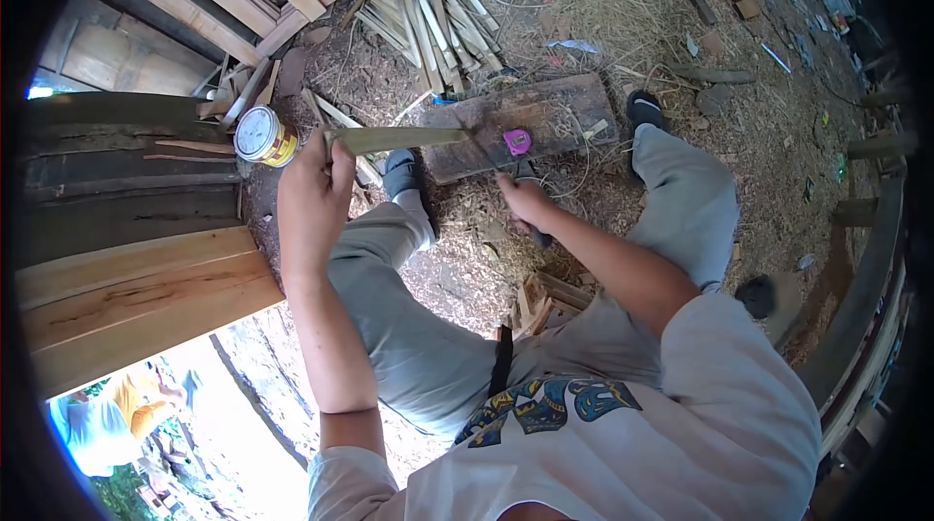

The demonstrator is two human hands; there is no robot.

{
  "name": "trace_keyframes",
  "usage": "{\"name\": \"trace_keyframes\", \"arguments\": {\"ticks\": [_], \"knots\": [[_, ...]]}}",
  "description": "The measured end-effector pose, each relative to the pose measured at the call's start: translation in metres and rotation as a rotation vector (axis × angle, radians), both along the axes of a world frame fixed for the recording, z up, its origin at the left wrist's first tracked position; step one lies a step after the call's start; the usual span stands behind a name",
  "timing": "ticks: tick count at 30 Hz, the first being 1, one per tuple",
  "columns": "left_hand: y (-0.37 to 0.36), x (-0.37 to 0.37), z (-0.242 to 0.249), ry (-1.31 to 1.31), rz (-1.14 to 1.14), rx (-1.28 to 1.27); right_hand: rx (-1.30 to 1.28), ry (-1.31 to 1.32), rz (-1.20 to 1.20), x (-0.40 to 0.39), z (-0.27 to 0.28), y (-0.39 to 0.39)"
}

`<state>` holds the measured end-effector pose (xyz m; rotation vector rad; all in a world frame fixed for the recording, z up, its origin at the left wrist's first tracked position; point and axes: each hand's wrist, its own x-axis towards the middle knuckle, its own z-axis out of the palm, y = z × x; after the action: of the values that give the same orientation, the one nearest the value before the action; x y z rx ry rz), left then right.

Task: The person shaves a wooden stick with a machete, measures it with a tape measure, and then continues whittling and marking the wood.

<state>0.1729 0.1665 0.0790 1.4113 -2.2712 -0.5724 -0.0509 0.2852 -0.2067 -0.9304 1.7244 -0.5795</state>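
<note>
My left hand [316, 180] is closed around one end of a flat, greenish-tan wooden strip [399, 139]. The strip stretches to the right, its far end over a worn wooden board [448, 163] on the ground. My right hand [525, 202] is closed on what looks like a knife [486, 151]; its thin dark blade points up-left and meets or nearly meets the strip's far end. Most of the handle is hidden by my fingers. A pink tape measure [517, 142] lies on the board, just beyond my right hand.
Many split wood strips [433, 20] lie piled beyond the board. A white and yellow bucket [265, 137] stands left, beside stacked timber [146, 287]. Shavings and straw [603, 5] cover the ground. People [117, 414] show at lower left, outside. My feet flank the board.
</note>
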Motion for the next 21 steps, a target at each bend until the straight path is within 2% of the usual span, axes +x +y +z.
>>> {"name": "trace_keyframes", "arguments": {"ticks": [2,3,4,6,7,8,10,11,14,15,16,18,19,20,21], "knots": [[-0.006,-0.002,-0.003,0.023,-0.066,-0.039,0.180,-0.052,-0.065,-0.006,0.007,0.000],[-0.006,-0.006,-0.001,0.033,-0.058,-0.030,0.178,-0.093,-0.087,-0.001,0.028,-0.002],[-0.003,-0.006,-0.002,0.044,-0.040,-0.014,0.190,-0.099,-0.087,0.009,0.025,-0.001],[-0.004,-0.002,-0.008,0.049,-0.047,-0.054,-0.608,0.111,-0.100,0.023,0.021,0.002],[-0.005,-0.001,-0.009,0.057,-0.063,-0.108,-0.693,0.135,-0.104,0.021,0.007,0.007],[-0.005,0.000,-0.007,0.060,-0.056,-0.108,-0.693,0.136,-0.096,0.012,-0.006,0.008],[-0.007,0.000,-0.003,0.028,-0.055,-0.053,0.258,-0.141,-0.075,-0.011,-0.032,0.005],[-0.008,-0.002,-0.002,0.032,-0.061,-0.059,0.135,0.076,-0.027,-0.010,-0.040,0.003],[-0.013,-0.001,-0.004,0.012,-0.034,-0.040,0.133,-0.082,-0.099,0.010,0.034,-0.002],[-0.014,0.002,-0.006,0.023,-0.037,-0.035,0.029,-0.035,-0.085,0.018,0.043,-0.002],[-0.016,0.004,-0.008,0.037,-0.037,-0.032,0.032,-0.033,-0.083,0.027,0.043,-0.002],[-0.013,0.002,-0.006,0.032,-0.029,-0.019,-0.675,0.132,-0.096,0.038,0.039,-0.003],[-0.011,0.002,-0.004,0.021,-0.024,-0.006,-0.775,0.066,-0.145,0.039,0.019,-0.003],[-0.009,0.003,-0.004,0.020,-0.017,-0.003,-0.773,0.063,-0.139,0.033,0.000,-0.001],[-0.010,0.001,-0.003,0.016,-0.005,0.016,-0.296,0.034,-0.101,0.018,-0.023,0.000]]}}
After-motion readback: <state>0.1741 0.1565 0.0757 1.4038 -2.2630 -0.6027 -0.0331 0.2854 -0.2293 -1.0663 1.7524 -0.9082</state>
